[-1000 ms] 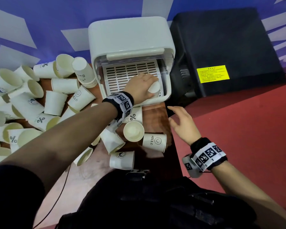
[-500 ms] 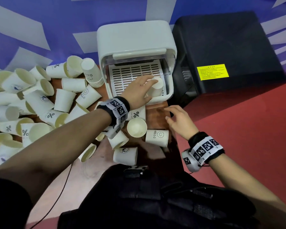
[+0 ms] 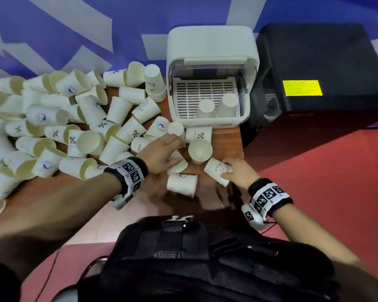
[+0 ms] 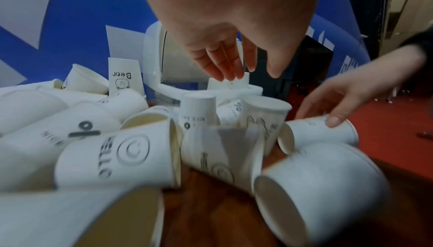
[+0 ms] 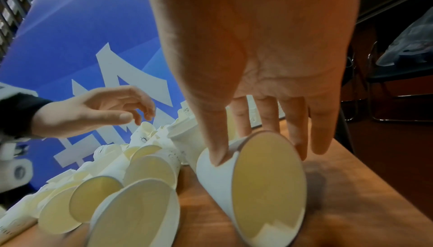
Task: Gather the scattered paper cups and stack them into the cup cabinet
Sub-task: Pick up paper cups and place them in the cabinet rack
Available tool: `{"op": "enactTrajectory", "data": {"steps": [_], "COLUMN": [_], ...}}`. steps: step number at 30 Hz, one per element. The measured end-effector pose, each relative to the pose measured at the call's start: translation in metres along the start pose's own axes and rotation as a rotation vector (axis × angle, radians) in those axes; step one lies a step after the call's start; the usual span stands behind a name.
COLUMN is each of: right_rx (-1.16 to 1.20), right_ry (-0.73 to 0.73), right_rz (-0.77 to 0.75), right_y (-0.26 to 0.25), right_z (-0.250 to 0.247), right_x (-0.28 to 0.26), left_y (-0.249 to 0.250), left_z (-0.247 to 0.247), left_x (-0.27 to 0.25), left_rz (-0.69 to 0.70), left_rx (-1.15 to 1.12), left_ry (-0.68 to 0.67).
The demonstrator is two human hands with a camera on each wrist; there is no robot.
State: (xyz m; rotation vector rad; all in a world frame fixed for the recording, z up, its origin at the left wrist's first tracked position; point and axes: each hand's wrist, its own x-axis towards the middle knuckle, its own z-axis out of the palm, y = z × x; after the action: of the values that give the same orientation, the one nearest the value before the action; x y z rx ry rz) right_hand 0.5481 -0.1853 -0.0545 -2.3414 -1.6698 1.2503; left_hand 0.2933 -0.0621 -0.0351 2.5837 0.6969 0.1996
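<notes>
Two hands among paper cups
The right hand (image 3: 238, 172) pinches a lying "HELLO" cup (image 3: 217, 174) near the white cup cabinet (image 3: 212, 51); the left hand (image 3: 159, 152) hangs loose and spread over the scattered cups (image 3: 52, 131).

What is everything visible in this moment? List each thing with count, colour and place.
Scattered paper cups: dozens, white, piled on table left of cabinet.
Cups in cabinet: two, white, upside down on its slotted tray.
Cup cabinet: one, white, table's far right end, door open.
Table: one, brown wood.
Black box: one, yellow label, right of cabinet.
Floor: red.
Backdrop: blue and white.
Left hand: open over cups.
Right hand: grips a lying HELLO cup.
</notes>
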Motion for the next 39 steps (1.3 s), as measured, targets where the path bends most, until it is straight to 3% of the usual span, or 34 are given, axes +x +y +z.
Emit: {"op": "enactTrajectory", "data": {"steps": [5,10,19,24,30,33,39], "right_rx": [-0.033,-0.048,0.002,0.106,0.236,0.283,0.354], "right_ry": [-0.036,-0.082,-0.113,-0.027,0.009,-0.021,0.068], "right_rz": [0.013,-0.005,-0.023,0.032,-0.051,-0.083,-0.111], "right_y": [-0.009,-0.023,-0.034,-0.024,-0.017,-0.017,-0.025], "right_z": [0.013,0.027,0.057,0.058,0.045,0.033,-0.001], "right_x": [-0.004,-0.01,-0.02,-0.025,-0.034,-0.037,-0.032], "left_y": [0.007,0.018,0.015,0.009,0.015,0.022,0.014], "left_z": [0.022,0.041,0.057,0.061,0.056,0.041,0.007], "left_x": [-0.037,-0.053,-0.06,-0.063,-0.059,-0.049,-0.034], "left_rz": [0.011,-0.011,-0.118,-0.133,-0.142,-0.146,-0.143], "left_rx": [-0.014,0.01,0.017,-0.019,-0.032,-0.07,-0.147], "left_ry": [-0.114,-0.339,-0.459,-0.491,-0.492,-0.491,-0.425]}}
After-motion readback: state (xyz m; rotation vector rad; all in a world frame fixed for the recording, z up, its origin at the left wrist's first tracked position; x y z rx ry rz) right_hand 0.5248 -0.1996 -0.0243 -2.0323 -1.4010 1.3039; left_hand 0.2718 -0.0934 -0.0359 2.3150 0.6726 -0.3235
